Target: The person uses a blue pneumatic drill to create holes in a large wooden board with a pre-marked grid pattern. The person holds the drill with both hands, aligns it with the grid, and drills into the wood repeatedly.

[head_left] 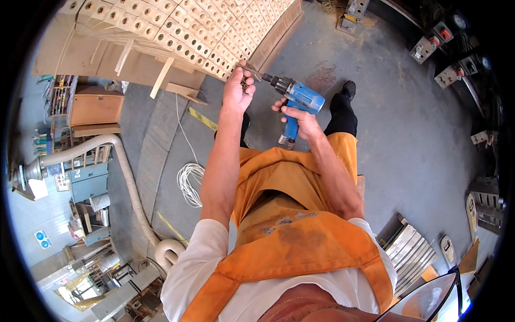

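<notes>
My right hand [301, 119] is wrapped round the handle of a blue power drill [306, 97]. Its black chuck and long bit point left, toward the stack of pale wooden blocks [190, 32]. Close to the bit's tip, my left hand [238, 91] is curled round several small brass-coloured metal pieces [244, 83]; they look like threaded inserts. Its thumb and forefinger pinch near the bit's end, and what sits between them is too small to make out. Round holes line the block faces, and some hold dark metal inserts [170, 24].
Wooden strips [162, 78] jut from the stack's near side. A coiled white cable [190, 185] lies on the grey floor, left of my legs. A ribbed hose [126, 172] runs farther left. Machinery [453, 72] lines the right side, and metal slats [407, 252] lie at lower right.
</notes>
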Demonstrator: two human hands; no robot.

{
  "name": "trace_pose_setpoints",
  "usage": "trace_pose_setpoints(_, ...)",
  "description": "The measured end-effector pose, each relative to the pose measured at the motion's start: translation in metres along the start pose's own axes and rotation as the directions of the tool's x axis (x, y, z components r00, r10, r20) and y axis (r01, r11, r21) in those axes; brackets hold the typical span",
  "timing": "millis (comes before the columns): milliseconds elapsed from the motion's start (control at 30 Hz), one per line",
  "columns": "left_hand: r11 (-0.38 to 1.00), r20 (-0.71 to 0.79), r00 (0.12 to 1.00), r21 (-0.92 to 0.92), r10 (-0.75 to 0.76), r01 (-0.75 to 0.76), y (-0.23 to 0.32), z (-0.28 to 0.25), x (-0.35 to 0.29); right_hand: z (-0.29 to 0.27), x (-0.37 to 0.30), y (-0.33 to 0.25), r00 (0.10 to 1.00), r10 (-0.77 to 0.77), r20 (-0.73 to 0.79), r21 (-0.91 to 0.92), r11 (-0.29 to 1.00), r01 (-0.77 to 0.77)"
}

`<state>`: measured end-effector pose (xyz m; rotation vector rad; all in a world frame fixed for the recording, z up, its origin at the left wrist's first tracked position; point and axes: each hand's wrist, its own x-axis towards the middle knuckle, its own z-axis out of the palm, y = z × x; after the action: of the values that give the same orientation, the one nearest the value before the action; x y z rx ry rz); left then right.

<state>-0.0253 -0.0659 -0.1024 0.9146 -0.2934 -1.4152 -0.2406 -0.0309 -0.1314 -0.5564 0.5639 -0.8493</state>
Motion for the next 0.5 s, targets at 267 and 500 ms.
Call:
trace_pose_setpoints(267, 0.998, 0.047, 0.997, -0.006, -0.058, 0.059, -0.002, -0.01, 0.0, 0.008, 0.006, -0.004, 0.999, 0.001, -0.037, -0.065, 0.998, -0.003)
trace_pose_setpoints(500, 0.978, -0.025, 0.984, 0.111, -0.175, 0.176, -0.013, -0.024, -0.03, 0.013, 0.007, -0.008, 0.999, 0.005, -0.044, -0.127, 0.992, -0.01)
